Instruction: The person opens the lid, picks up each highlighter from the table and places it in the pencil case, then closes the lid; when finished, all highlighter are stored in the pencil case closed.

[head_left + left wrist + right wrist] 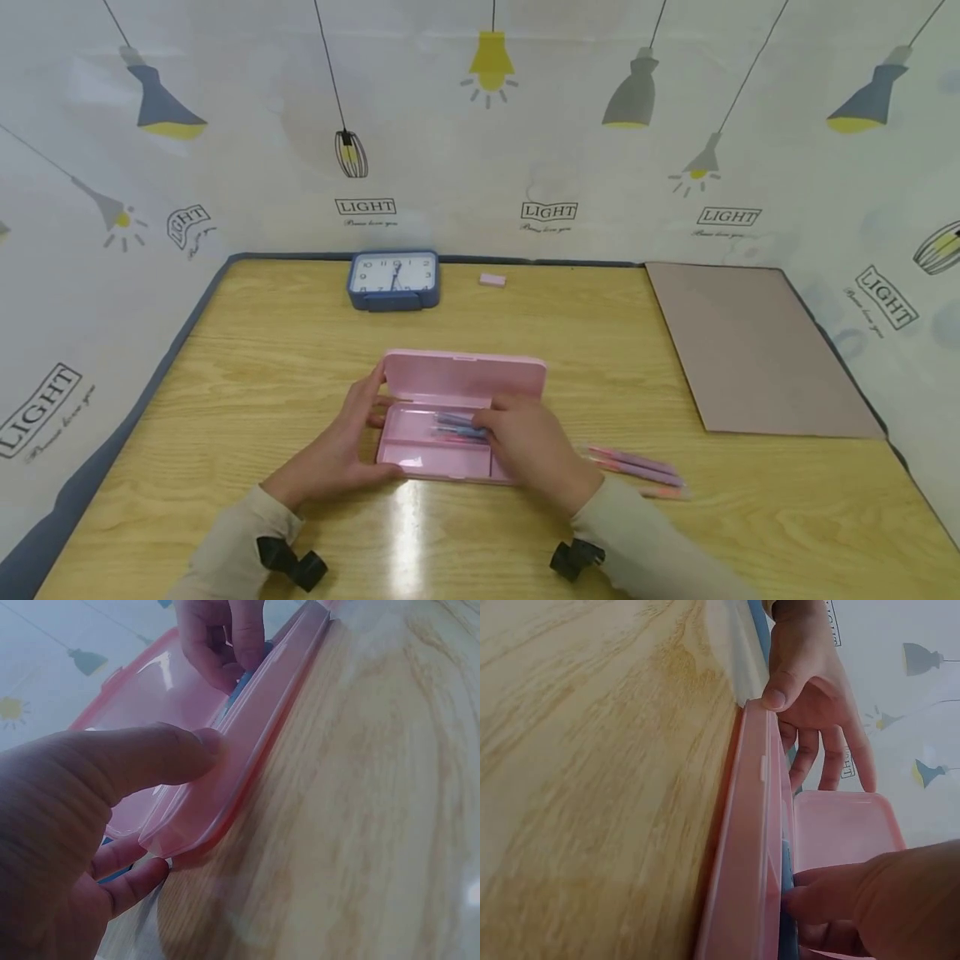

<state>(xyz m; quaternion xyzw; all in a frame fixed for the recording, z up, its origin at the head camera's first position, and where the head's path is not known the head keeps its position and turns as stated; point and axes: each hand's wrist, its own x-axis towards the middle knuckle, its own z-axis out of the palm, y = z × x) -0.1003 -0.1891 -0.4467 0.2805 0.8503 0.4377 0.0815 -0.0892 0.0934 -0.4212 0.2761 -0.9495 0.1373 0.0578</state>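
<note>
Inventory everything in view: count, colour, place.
Pencil case: 1, pink, lid open, mid-table
Pens in case: several, bluish and pink, rear compartment
Loose pens: at least 3, purple and orange, right of case
Clock: 1, blue, far edge
Small block: 1, pink, right of clock
Board: 1, greyish pink, right side
Table: 1, yellowish wood, under these
Wall covering: count unclear, white with lamp prints, behind table
Wrist devices: 2, black, at cuffs
Sleeves: 2, beige, forearms
Left hand: 1, gripping case's left end
Right hand: 1, pinching pens
</note>
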